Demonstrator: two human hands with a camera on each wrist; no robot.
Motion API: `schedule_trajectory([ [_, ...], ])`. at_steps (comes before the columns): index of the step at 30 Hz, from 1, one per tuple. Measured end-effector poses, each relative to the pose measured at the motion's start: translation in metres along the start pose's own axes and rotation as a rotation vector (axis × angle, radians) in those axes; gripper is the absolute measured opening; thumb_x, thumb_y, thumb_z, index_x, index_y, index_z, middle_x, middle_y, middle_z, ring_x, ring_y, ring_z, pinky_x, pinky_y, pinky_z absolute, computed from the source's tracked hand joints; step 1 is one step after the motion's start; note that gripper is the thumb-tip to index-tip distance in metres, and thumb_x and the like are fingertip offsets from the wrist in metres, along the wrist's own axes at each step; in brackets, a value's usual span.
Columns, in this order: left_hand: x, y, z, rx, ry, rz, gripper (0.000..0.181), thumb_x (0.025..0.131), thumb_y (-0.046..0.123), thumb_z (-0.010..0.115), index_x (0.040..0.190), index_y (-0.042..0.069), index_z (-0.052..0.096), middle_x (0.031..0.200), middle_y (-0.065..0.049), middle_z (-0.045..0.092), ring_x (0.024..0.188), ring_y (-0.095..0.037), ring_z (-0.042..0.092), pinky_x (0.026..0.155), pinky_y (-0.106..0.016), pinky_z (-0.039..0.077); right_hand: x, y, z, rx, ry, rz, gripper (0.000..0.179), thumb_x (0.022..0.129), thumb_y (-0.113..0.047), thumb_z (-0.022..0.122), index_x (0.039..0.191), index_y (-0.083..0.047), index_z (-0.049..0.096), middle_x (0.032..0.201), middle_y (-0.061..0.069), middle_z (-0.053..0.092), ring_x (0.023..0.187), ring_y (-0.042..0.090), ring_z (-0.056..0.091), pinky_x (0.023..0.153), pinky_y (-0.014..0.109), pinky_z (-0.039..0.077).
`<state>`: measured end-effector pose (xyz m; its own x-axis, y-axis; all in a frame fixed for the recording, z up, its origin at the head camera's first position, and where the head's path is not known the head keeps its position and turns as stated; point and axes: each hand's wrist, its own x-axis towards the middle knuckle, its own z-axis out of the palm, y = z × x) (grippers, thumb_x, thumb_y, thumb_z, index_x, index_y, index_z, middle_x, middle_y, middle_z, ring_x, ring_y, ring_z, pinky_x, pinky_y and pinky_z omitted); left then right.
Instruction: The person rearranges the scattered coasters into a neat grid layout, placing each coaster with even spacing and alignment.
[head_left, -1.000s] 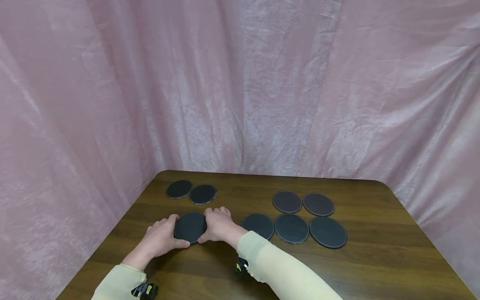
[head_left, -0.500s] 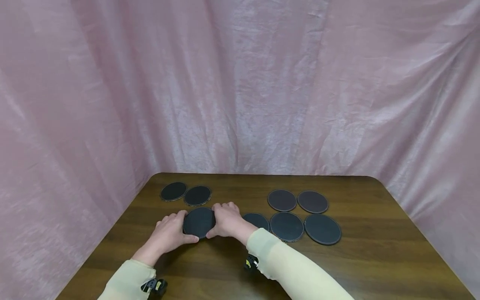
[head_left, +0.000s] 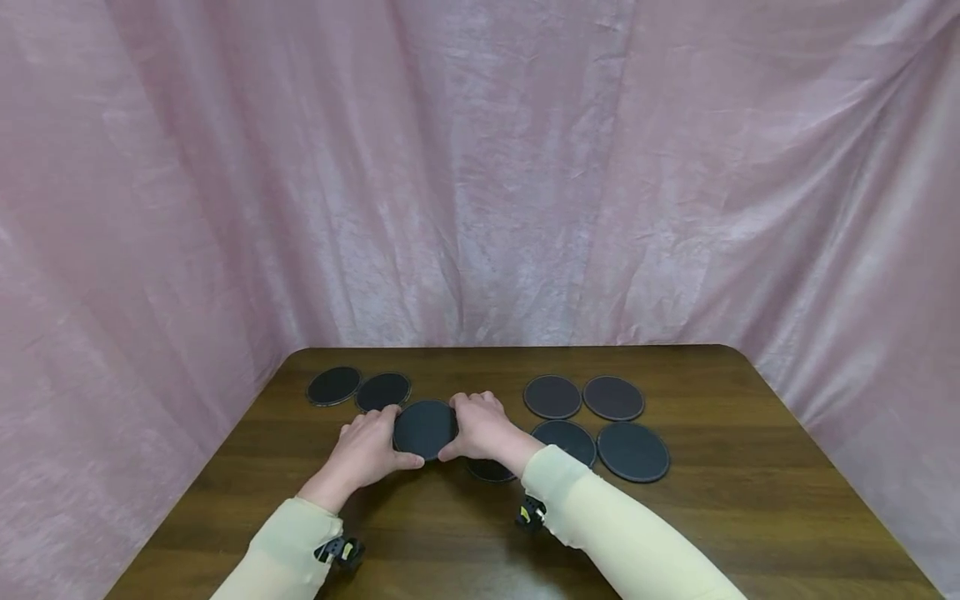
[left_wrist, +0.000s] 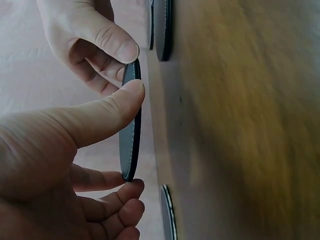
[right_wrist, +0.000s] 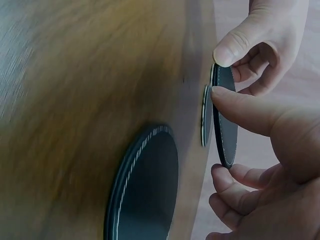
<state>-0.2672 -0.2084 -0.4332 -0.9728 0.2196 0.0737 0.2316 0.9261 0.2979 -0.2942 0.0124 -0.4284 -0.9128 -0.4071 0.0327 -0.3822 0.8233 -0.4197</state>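
Observation:
Between my two hands is a round black coaster [head_left: 424, 430] with stitching along its edge. My left hand [head_left: 365, 450] pinches its left side, and my right hand [head_left: 489, 432] pinches the opposite side. In the left wrist view the coaster [left_wrist: 131, 145] is raised off the wood, with both thumbs on its near edge and fingers at the far edge. Another dark coaster [head_left: 489, 472] lies on the table, partly hidden beneath the right hand and wrist. Beside that wrist sits a further coaster [head_left: 570, 437], its lower part overlapped by the sleeve.
Two coasters lie side by side at the back left, the nearer one [head_left: 383, 390] close to my left fingers. At the back right are two brownish coasters [head_left: 552, 397], with a larger dark one [head_left: 633, 452] in front. A pink curtain [head_left: 480, 167] hangs behind the wooden table [head_left: 735, 517].
Both hands have carried the held coaster to the right and slightly away from me. The right forearm now covers more of the front row. The head view has turned a little to the right.

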Motion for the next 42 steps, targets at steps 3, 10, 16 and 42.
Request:
schedule_trajectory([
  [3, 0.005, 0.006, 0.001, 0.011, -0.002, 0.007, 0.097, 0.081, 0.048, 0.100, 0.150, -0.006, 0.059, 0.130, -0.025, 0.069, 0.116, -0.048, 0.064, 0.100, -0.071, 0.046, -0.001, 0.007, -0.004, 0.005, -0.003, 0.009, 0.086, 0.083, -0.043, 0.100, 0.148, -0.003, 0.062, 0.140, 0.017, 0.068, 0.130, 0.038, 0.054, 0.117, 0.054, 0.041],
  [10, 0.017, 0.019, 0.004, 0.016, -0.004, 0.027, 0.097, 0.081, 0.049, 0.099, 0.150, -0.007, 0.059, 0.131, -0.025, 0.069, 0.116, -0.046, 0.063, 0.101, -0.069, 0.046, -0.004, 0.021, -0.014, 0.016, -0.003, 0.032, 0.083, 0.084, -0.041, 0.099, 0.148, -0.003, 0.062, 0.140, 0.018, 0.068, 0.131, 0.040, 0.053, 0.117, 0.054, 0.042],
  [16, 0.024, 0.030, 0.005, 0.005, -0.010, 0.017, 0.096, 0.081, 0.049, 0.099, 0.150, -0.005, 0.059, 0.135, -0.025, 0.068, 0.120, -0.047, 0.062, 0.104, -0.070, 0.045, -0.006, 0.030, -0.020, 0.019, -0.007, 0.044, 0.084, 0.084, -0.042, 0.099, 0.149, -0.003, 0.062, 0.140, 0.018, 0.068, 0.129, 0.040, 0.054, 0.114, 0.056, 0.043],
  [42, 0.058, 0.057, 0.018, -0.028, -0.020, 0.051, 0.092, 0.085, 0.050, 0.096, 0.153, 0.000, 0.059, 0.138, -0.023, 0.067, 0.124, -0.045, 0.061, 0.104, -0.066, 0.044, -0.003, 0.068, -0.039, 0.054, -0.015, 0.090, 0.085, 0.087, -0.037, 0.097, 0.153, 0.001, 0.059, 0.131, 0.018, 0.070, 0.135, 0.042, 0.051, 0.111, 0.051, 0.047],
])
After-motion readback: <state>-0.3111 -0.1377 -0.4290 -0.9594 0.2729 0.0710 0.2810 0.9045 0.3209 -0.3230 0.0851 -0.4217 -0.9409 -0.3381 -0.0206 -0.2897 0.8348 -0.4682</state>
